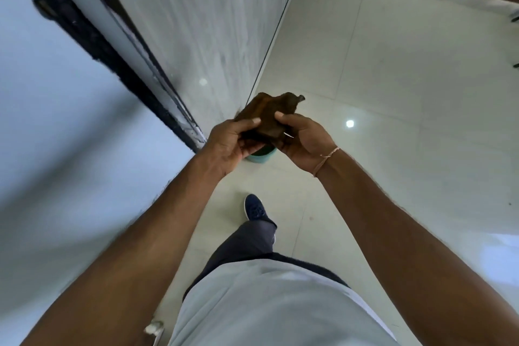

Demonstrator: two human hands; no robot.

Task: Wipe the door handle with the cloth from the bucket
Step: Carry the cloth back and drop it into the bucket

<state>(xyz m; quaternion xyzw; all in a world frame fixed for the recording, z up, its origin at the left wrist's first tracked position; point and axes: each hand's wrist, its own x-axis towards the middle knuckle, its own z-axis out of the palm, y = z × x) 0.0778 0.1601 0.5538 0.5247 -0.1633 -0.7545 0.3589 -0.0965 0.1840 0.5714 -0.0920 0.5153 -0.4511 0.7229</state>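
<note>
A dark brown cloth [266,116] is held up between two bare hands over a pale tiled floor [393,93], seen from a camera worn on the head and pointed steeply down. The left hand [233,143] is closed on the cloth's left edge, with the thumb pressed on top; the right hand [303,140] is closed on the right edge in the same way, so the cloth is bunched and partly folded between them. A thin cord bracelet [327,159] is worn on the right wrist. No writing, brand or label can be read anywhere. Directly below the hands, a teal bucket [259,155] stands on the floor, but only a small arc of its rim is seen, the rest being hidden by the hands and cloth. To the left, an open door [196,22] with a grey woodgrain face and a dark edge is seen, blurred. At the bottom left edge, a pale metal fitting [154,330], possibly the door handle, is cut off and too blurred to be identified with certainty. One dark blue shoe [255,209], dark trousers and a light grey shirt [266,303] are seen below the arms.
</note>
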